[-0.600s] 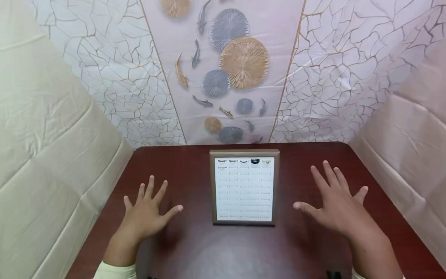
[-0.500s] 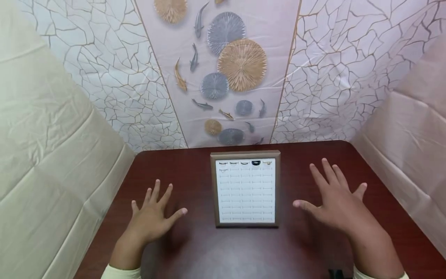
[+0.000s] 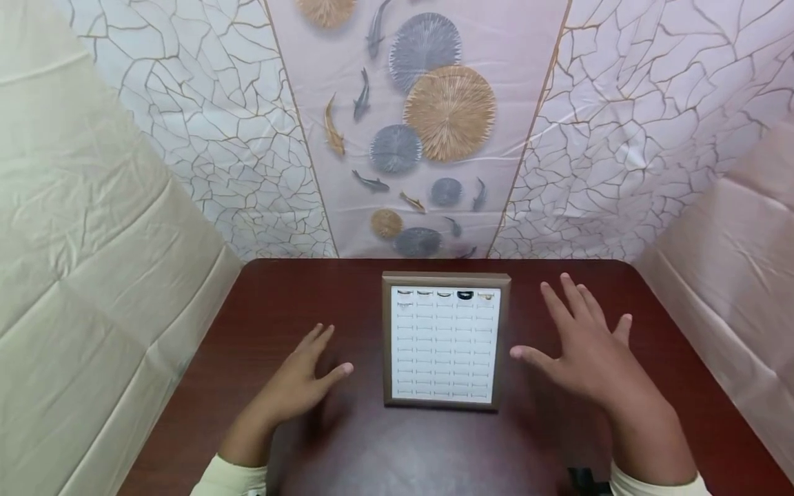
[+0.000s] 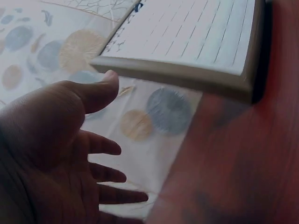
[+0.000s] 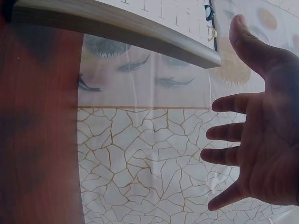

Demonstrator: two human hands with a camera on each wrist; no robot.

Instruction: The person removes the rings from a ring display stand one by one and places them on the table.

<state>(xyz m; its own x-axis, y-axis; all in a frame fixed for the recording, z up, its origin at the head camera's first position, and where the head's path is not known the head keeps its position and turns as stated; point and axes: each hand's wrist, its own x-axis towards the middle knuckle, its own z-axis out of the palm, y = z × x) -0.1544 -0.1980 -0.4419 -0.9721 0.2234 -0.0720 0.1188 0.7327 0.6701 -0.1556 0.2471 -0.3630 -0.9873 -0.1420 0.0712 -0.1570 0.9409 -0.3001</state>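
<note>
A ring display (image 3: 444,344) with a brown wooden frame and white slotted face stands upright on the table. Several rings fill its top row, among them a wide black ring (image 3: 464,295); one more ring (image 3: 404,305) sits at the left of the second row. My left hand (image 3: 296,386) is left of the display, fingers extended and thumb pointing toward it, holding nothing. On the other side my right hand (image 3: 583,355) spreads its fingers, also holding nothing. In both wrist views the frame's edge (image 4: 173,77) lies beyond the thumb.
The dark red table (image 3: 279,296) meets a patterned backdrop (image 3: 446,117) behind the display. Cream padded panels (image 3: 80,241) slope along the left and right sides. A small black object (image 3: 583,479) lies by the right sleeve.
My left hand has moved right toward the display and turned, its fingers closer together. My right hand has shifted slightly left. The head view has shifted a little.
</note>
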